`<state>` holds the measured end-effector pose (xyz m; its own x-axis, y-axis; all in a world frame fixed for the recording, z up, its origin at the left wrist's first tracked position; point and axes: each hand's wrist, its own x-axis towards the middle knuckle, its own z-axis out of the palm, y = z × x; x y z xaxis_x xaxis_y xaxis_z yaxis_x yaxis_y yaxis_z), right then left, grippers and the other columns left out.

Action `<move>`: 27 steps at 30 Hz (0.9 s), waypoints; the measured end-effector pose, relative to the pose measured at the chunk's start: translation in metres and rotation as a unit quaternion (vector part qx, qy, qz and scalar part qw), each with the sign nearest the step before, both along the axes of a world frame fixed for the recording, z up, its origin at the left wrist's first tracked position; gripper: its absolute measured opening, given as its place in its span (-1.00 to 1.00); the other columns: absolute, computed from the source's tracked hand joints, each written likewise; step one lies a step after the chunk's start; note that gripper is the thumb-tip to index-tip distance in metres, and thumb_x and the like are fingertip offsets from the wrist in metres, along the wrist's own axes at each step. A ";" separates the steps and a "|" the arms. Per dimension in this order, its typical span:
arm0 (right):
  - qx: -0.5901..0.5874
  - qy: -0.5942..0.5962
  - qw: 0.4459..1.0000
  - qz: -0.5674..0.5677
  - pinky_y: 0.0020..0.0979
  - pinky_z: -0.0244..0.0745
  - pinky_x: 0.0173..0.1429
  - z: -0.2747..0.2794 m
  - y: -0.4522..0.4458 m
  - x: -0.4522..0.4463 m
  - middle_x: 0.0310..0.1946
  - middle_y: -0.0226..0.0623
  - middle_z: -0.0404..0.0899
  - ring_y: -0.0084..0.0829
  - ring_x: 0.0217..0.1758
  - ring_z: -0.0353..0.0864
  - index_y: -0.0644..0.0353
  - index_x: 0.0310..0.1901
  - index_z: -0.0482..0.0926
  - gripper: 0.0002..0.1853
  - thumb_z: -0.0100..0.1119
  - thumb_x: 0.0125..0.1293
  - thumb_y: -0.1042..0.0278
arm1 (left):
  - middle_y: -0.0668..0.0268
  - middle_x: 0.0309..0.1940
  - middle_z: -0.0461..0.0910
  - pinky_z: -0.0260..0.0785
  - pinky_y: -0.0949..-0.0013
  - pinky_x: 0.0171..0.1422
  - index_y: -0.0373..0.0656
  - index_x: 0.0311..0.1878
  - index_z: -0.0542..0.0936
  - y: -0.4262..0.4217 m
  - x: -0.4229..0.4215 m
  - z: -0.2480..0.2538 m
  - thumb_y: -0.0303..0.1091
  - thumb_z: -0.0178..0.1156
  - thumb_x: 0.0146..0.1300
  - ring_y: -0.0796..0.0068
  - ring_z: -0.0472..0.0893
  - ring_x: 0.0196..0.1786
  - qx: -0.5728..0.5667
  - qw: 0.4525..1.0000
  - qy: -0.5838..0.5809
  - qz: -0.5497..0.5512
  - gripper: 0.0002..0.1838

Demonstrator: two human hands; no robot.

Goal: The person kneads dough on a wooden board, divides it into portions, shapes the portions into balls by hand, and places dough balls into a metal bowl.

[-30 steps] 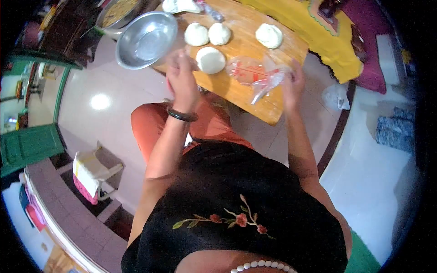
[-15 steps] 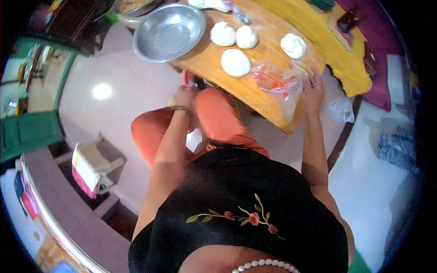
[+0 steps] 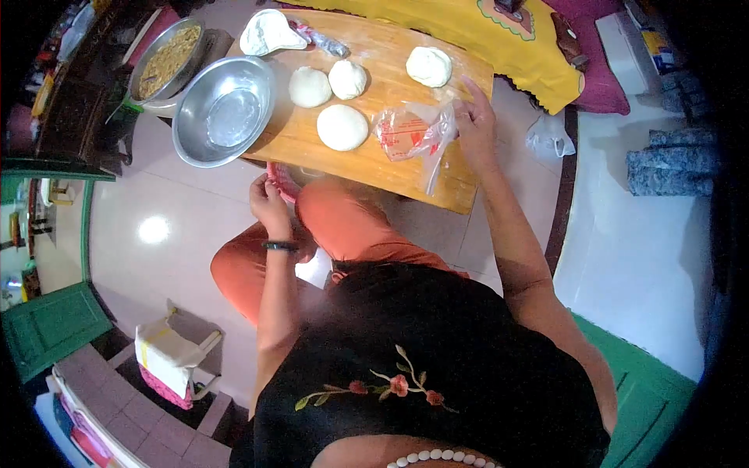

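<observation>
My right hand (image 3: 477,129) is at the right end of the wooden table, its index finger stretched out and the other fingers closed on a clear plastic bag (image 3: 406,134) with red print. My left hand (image 3: 270,204) is low beside my knee, below the table's front edge. Its fingers are pinched at a pink thing (image 3: 285,184), whose kind I cannot make out. On the table lie a smooth round dough piece (image 3: 342,128), two dough balls (image 3: 310,86) side by side, and a folded dough lump (image 3: 429,67) near my right hand.
A metal basin (image 3: 225,113) overhangs the table's left edge. Behind it stands a bowl of chopped filling (image 3: 168,61). A white bag (image 3: 267,33) lies at the table's back. A stool (image 3: 168,351) stands on the floor at left; a plastic bag (image 3: 550,136) lies at right.
The view has shifted, so the table sits further left and more of the filling bowl shows. My right hand now has the plastic bag's end bunched up. My left hand stays by the pink thing.
</observation>
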<state>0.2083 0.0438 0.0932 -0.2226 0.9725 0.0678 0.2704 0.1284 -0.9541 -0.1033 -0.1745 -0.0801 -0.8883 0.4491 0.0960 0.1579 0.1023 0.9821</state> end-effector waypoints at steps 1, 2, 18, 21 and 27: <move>0.003 0.001 1.000 0.004 -0.61 0.41 -0.24 -0.006 0.003 0.003 -0.27 -0.45 0.58 -0.71 -0.33 0.46 0.09 0.45 0.26 -0.47 0.03 0.47 0.46 | 0.18 -0.17 0.64 0.50 0.41 -0.12 -0.40 -0.03 0.57 0.001 0.027 0.050 -0.50 0.04 0.40 0.44 0.62 -0.22 0.052 0.998 -0.034 -0.029 -0.80; 0.005 0.002 1.000 0.010 -0.61 0.43 -0.22 -0.010 0.002 0.006 -0.27 -0.44 0.58 -0.70 -0.32 0.47 0.09 0.46 0.25 -0.46 0.03 0.47 0.46 | 0.20 -0.17 0.65 0.50 0.40 -0.06 -0.36 0.02 0.56 0.001 0.051 0.093 -0.47 0.06 0.41 0.45 0.62 -0.17 0.051 0.993 -0.075 -0.076 -0.78; -0.068 0.218 0.972 0.062 -0.54 0.43 -0.20 0.003 -0.047 0.005 -0.40 -0.45 0.56 -0.68 -0.32 0.46 0.18 0.37 0.34 -0.51 0.08 0.43 0.54 | 0.38 -0.35 0.62 0.43 0.56 -0.19 -0.35 -0.13 0.61 0.096 0.218 0.167 -0.42 0.28 0.33 0.70 0.54 -0.31 0.054 0.918 -0.138 -0.368 -0.83; -0.032 0.184 0.980 0.074 -0.55 0.43 -0.18 0.002 -0.049 0.001 -0.34 -0.43 0.57 -0.67 -0.29 0.47 0.19 0.37 0.35 -0.52 0.03 0.44 0.54 | 0.39 -0.36 0.60 0.40 0.58 -0.24 -0.33 -0.16 0.60 0.091 0.214 0.169 -0.42 0.25 0.36 0.69 0.52 -0.32 0.053 0.929 -0.101 -0.353 -0.86; -0.015 0.240 0.960 0.142 -0.55 0.46 -0.12 0.003 -0.057 -0.003 -0.22 -0.38 0.58 -0.63 -0.24 0.51 0.20 0.44 0.23 -0.44 -0.02 0.42 0.60 | 0.39 -0.37 0.56 0.42 0.55 -0.25 -0.32 -0.18 0.53 0.096 0.203 0.165 -0.41 0.13 0.44 0.67 0.52 -0.32 0.044 0.943 -0.017 -0.329 -0.86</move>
